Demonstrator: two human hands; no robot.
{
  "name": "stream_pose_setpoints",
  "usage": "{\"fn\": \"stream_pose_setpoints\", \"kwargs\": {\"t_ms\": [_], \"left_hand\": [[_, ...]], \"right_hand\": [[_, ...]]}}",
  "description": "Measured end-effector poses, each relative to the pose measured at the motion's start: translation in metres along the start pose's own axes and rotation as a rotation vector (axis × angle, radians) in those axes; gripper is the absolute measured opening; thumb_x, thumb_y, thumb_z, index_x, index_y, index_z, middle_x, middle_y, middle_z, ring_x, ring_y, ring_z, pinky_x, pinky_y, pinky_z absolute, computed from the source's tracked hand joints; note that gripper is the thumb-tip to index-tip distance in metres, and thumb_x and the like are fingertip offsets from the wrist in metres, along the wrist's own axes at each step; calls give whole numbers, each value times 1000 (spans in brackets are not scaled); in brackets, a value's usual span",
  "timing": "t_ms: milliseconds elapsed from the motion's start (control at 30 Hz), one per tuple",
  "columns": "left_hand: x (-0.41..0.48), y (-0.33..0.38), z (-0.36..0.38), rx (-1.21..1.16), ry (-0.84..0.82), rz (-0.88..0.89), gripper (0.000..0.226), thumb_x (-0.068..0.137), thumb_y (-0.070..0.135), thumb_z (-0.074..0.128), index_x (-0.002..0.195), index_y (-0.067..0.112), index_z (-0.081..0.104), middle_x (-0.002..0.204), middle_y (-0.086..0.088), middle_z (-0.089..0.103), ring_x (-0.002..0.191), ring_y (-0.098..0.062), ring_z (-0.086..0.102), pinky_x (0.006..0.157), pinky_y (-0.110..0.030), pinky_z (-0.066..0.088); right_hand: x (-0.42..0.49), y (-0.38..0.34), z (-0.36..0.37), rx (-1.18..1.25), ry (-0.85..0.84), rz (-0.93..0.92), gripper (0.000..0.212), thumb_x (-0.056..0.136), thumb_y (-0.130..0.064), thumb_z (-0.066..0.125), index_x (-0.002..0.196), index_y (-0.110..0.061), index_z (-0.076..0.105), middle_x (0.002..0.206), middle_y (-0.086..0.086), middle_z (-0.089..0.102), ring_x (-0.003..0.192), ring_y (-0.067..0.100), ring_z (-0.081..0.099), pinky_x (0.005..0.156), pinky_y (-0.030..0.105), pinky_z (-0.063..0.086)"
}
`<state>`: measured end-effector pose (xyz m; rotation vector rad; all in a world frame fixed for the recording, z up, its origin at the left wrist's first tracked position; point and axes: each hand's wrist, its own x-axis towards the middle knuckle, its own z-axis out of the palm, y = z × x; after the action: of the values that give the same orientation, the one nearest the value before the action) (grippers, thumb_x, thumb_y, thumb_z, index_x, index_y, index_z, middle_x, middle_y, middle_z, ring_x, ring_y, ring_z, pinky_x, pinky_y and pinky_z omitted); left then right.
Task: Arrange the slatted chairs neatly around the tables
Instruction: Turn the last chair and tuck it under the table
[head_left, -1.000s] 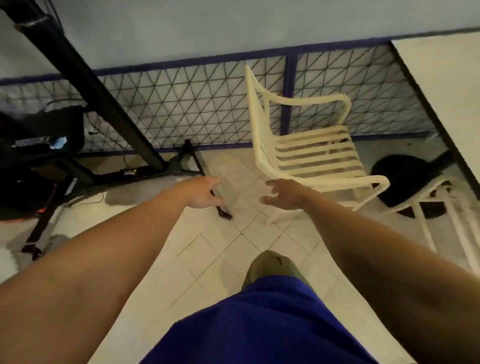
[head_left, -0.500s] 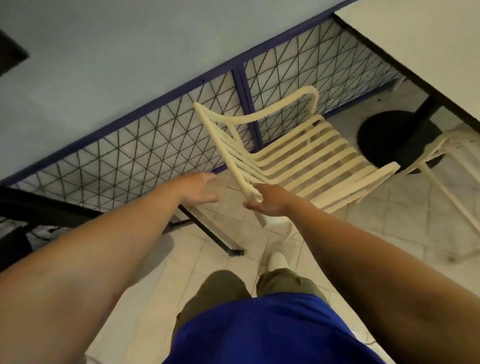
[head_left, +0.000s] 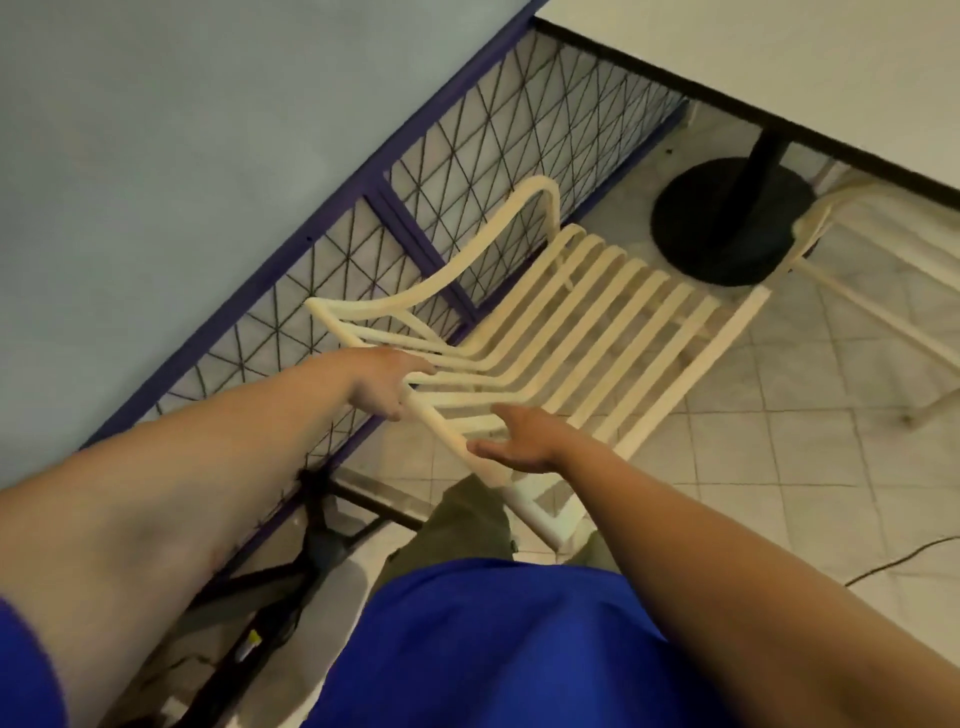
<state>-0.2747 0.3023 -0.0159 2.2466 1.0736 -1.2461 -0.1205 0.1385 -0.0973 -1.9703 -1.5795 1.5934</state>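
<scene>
Chair (head_left: 597, 317) stands beside the fence (head_left: 467, 171), facing the table (head_left: 779, 57). Left hand (head_left: 385, 385) grips the backrest top rail. Right hand (head_left: 519, 442) is open at the rail. Grip with both hands evenly, then push straight toward the table.

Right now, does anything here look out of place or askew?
Yes: the slatted chair stands beside the mesh fence, clear of the table, unlike the second chair, partly under it. The left hand grips its backrest; the right hand is open by it.
</scene>
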Motion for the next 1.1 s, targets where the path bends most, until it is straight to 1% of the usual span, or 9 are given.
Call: {"fn": "stream_pose_setpoints", "kwargs": {"t_ms": [100,200,333,400,467,533,600,733,1100], "left_hand": [[29,-21,-10,152,-152,22,98,76,17,77,153,46,25,151,-2,43,123,-23,53,99,-43,52],[54,-39,-13,276,-224,84,102,72,21,77,152,51,21,148,1,45,118,-21,55,96,-44,53],[83,-63,-18,406,-318,212,110,71,21,78,151,56,12,150,3,40,126,-23,48,101,-47,48],[91,-69,-19,405,-334,273,112,71,21,80,151,59,9,148,3,39,122,-23,49,99,-47,50],[102,-78,-20,397,-338,337,112,72,18,77,150,61,9,148,3,39,120,-22,50,97,-47,51],[109,-81,-19,387,-349,380,111,74,11,73,148,64,8,147,4,40,120,-21,50,97,-45,51],[112,-81,-18,385,-368,412,110,78,3,67,149,64,8,145,5,40,118,-19,49,96,-42,50],[112,-79,-18,372,-385,452,105,84,-4,59,150,62,12,147,6,37,111,-17,49,87,-33,50],[127,-84,-32,347,-356,482,98,84,-3,60,152,56,22,145,6,41,121,-18,47,94,-36,48]], "right_hand": [[21,-7,1,44,-24,44,88,87,-65,57,155,-19,27,157,9,34,141,29,35,113,43,32],[33,-20,12,82,-98,83,86,87,-64,58,154,-18,29,155,9,37,139,29,37,111,44,31],[55,-43,31,96,-148,138,83,83,-66,61,146,-17,38,137,9,53,116,27,53,100,43,44],[61,-48,35,85,-133,174,82,84,-58,67,148,-18,34,135,10,52,114,28,55,97,43,46],[66,-53,40,84,-100,229,88,85,-40,72,154,-24,21,140,10,46,118,30,53,97,43,47],[68,-58,42,75,-89,270,98,85,-23,72,157,-35,6,147,9,38,123,31,50,98,45,48],[70,-60,43,59,-89,290,103,85,-15,69,154,-46,0,153,7,31,125,32,48,99,46,48],[71,-61,41,70,-87,292,105,84,-8,68,151,-53,0,150,6,34,121,29,49,97,42,46],[81,-63,27,112,-50,293,101,84,-10,69,153,-50,6,135,5,43,116,29,49,96,43,45]]}}
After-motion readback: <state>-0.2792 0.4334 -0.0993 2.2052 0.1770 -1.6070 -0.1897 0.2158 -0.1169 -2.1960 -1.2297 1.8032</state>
